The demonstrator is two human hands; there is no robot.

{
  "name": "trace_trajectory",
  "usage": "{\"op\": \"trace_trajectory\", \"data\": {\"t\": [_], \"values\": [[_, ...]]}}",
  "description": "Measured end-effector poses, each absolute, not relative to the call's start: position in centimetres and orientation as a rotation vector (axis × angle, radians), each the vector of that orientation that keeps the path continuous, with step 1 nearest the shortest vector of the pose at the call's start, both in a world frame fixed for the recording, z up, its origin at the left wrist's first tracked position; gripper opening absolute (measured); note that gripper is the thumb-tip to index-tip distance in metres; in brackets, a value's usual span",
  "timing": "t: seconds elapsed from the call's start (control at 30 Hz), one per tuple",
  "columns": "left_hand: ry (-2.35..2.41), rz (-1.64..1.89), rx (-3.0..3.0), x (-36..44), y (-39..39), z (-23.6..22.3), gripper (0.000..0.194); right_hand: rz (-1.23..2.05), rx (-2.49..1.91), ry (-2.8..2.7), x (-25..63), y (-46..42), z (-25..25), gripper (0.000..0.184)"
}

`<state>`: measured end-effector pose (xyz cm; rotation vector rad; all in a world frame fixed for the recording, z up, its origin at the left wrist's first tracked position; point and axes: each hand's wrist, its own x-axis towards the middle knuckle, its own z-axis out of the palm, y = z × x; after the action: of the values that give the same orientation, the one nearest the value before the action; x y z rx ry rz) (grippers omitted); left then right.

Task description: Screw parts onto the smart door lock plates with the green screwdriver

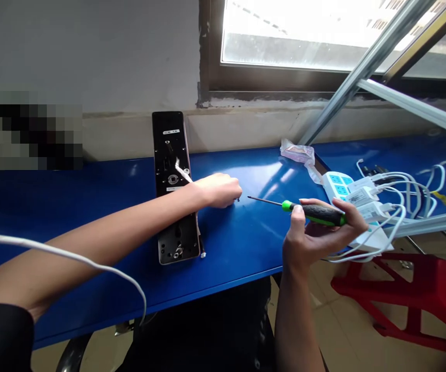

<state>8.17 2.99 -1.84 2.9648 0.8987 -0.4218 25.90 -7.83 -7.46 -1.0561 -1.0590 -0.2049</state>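
My right hand [316, 227] is closed around the handle of a green and black screwdriver [318, 213], whose thin dark shaft points left over the blue table. My left hand [221, 190] is curled low over the tabletop, its fingertips hidden from me. Small dark pieces [238, 199], too small to make out for sure, show at its fingers. Under my left forearm lies a long black panel [171, 150] with metal posts, holes, white labels and a pale cable [183, 171]. A short wire with a white connector [203, 254] sticks out beside its lower right edge.
On the right, a white power strip [333, 188] carries several adapters and tangled white cables [412, 191]. A crumpled plastic bag [297, 152] lies near a metal frame [335, 103]. A white cable [91, 264] crosses over my left arm. A red stool [412, 294] stands on the floor.
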Motion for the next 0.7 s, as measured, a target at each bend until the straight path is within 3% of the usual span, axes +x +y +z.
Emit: {"op": "trace_trajectory", "data": {"t": [0.33,0.7], "values": [[0.876,-0.377,2.846,7.3,3.8,-2.8,0.024,-0.173,-1.054,-1.01,25.9,-7.2,-8.8,0.052],[0.943,-0.242,2.725,6.0,4.5,-3.0,0.011,-0.139,-1.072,-0.997,25.5,-7.3,-9.3,0.048]]}}
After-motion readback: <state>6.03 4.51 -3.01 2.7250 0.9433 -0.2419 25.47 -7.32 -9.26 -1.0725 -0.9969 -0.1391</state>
